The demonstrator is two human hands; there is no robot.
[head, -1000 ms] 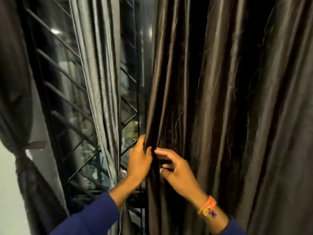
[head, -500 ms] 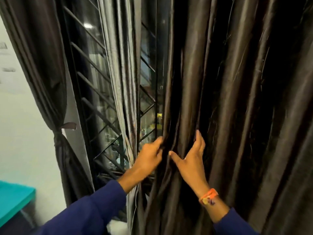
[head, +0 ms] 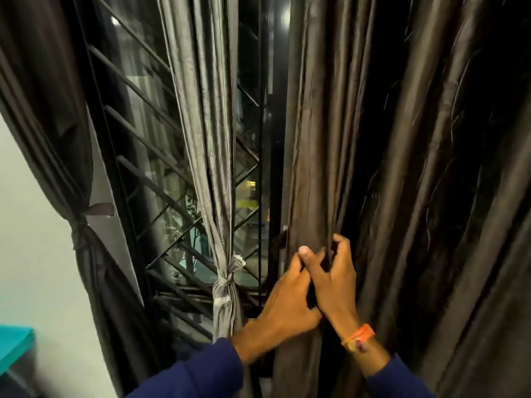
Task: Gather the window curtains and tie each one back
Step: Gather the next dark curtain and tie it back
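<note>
At the far left a dark curtain hangs against the pale wall, already cinched at its waist by a tie-back. Next along, in front of the window grille, a slimmer grey curtain is knotted low down with its own fabric (so two of the drapes look finished). A teal corner, perhaps a table, shows at the lower left edge.

Right of the dark gap of glass hangs the big brown curtain, loose and spread wide. The left hand reaches across to its leading edge; its fingers disappear behind the other hand, so I cannot tell whether they grip cloth or only press it. The right hand, an orange band at the wrist, has thumb and fingers curled round a bunch of pleats at that edge.

Half a second ago the right hand lay flat and spread on the folds, apart from the left; now the two overlap and the pleats are pinched together. That suggests gathering of this last panel has begun, though most of its width is still ungathered.
</note>
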